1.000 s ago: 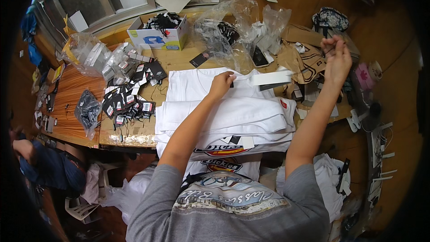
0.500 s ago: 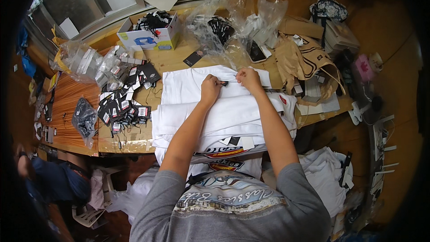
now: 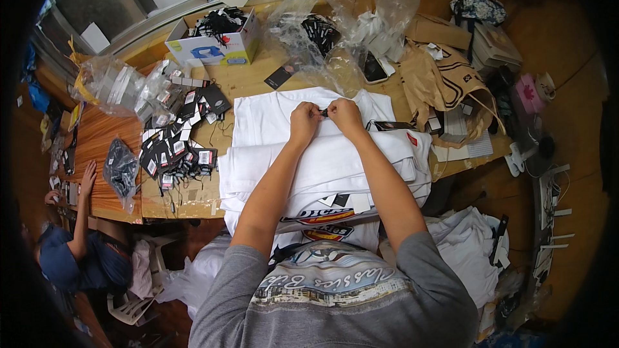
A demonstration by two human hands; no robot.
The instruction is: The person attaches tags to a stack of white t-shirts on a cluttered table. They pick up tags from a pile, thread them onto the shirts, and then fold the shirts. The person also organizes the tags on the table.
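Observation:
A stack of folded white t-shirts (image 3: 271, 122) lies on the wooden table (image 3: 258, 80) in front of me. My left hand (image 3: 304, 121) and my right hand (image 3: 345, 116) meet at the collar of the top shirt. Both pinch a small black tag (image 3: 324, 112) between their fingertips, pressed against the shirt's neckline. Another black tag (image 3: 393, 126) lies on the shirt just right of my right hand.
Several black hang tags (image 3: 177, 148) lie heaped at the left. A white box (image 3: 213, 48) and clear plastic bags (image 3: 322, 32) stand at the back, brown paper bags (image 3: 438, 77) at the right. Another person (image 3: 80, 245) sits at the lower left. More white shirts (image 3: 467, 245) hang right.
My right hand came back from the far right of the table to the shirt collar and joined the left hand on the small black tag.

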